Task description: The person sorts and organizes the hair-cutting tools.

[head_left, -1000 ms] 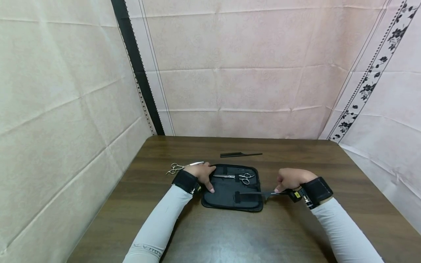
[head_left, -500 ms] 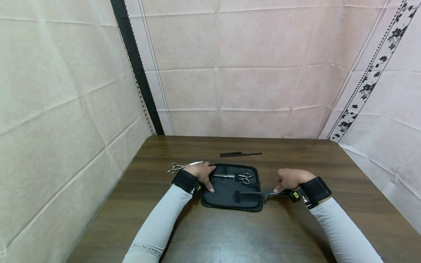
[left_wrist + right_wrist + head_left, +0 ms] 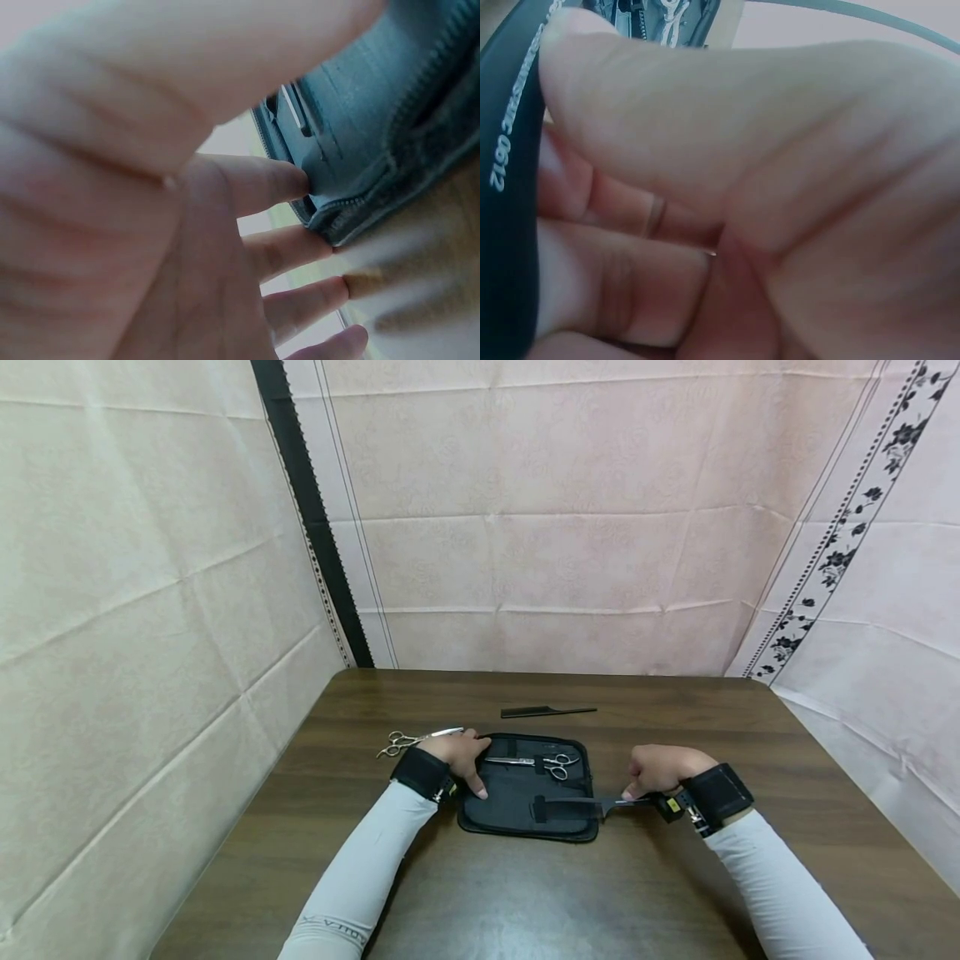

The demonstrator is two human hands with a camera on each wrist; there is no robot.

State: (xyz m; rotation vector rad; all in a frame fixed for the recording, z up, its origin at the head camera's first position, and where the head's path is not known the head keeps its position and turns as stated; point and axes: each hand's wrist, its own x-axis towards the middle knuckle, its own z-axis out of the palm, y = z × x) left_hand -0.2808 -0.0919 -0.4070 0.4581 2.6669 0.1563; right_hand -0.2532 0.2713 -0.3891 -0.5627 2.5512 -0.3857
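Observation:
An open black zip case (image 3: 517,793) lies flat on the brown table (image 3: 525,885). A pair of silver scissors (image 3: 536,763) is strapped in its upper half. My left hand (image 3: 461,756) rests on the case's left edge, fingers straight, thumb laid on the lining; the left wrist view shows its fingertips against the zipped rim of the case (image 3: 375,112). My right hand (image 3: 660,768) sits just right of the case and pinches a black comb (image 3: 585,802), whose far end lies under a strap in the lower half. In the right wrist view the thumb presses on the comb (image 3: 510,187).
A second pair of silver scissors (image 3: 408,742) lies on the table left of my left hand. Another black comb (image 3: 547,712) lies behind the case. Cloth-covered walls close in the table at the back and both sides.

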